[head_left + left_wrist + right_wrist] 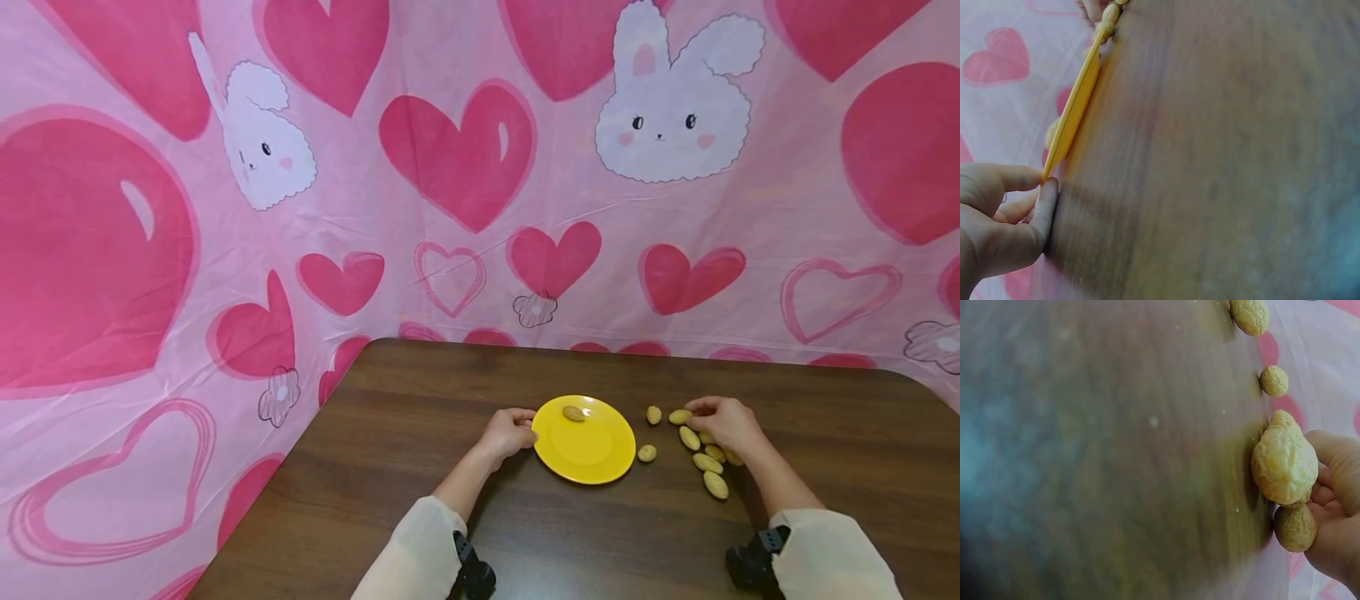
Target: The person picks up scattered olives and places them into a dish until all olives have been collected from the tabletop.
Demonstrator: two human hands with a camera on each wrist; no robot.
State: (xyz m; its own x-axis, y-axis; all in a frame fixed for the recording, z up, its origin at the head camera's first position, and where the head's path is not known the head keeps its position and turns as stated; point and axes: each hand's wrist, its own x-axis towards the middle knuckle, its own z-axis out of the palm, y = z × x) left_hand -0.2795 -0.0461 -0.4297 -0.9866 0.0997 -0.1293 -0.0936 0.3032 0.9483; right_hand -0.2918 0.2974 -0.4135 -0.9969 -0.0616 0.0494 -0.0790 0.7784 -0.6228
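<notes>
A yellow plate (585, 454) lies on the brown table, with one tan, wrinkled oval nut (573, 413) near its far rim. My left hand (508, 435) holds the plate's left rim; in the left wrist view thumb and fingers pinch the edge of the plate (1079, 106). To the right, my right hand (725, 423) reaches over a loose cluster of similar nuts (707, 463). Its fingertips pinch the nut (679, 417) at the cluster's far left. In the right wrist view, nearer nuts (1285, 464) partly hide the fingers.
Two single nuts lie between plate and cluster, one farther back (654, 415) and one close to the plate's right rim (647, 453). Behind the wooden table (465, 375) hangs a pink cloth (450, 200) with hearts and rabbits. Black wrist cameras sit at both sleeves.
</notes>
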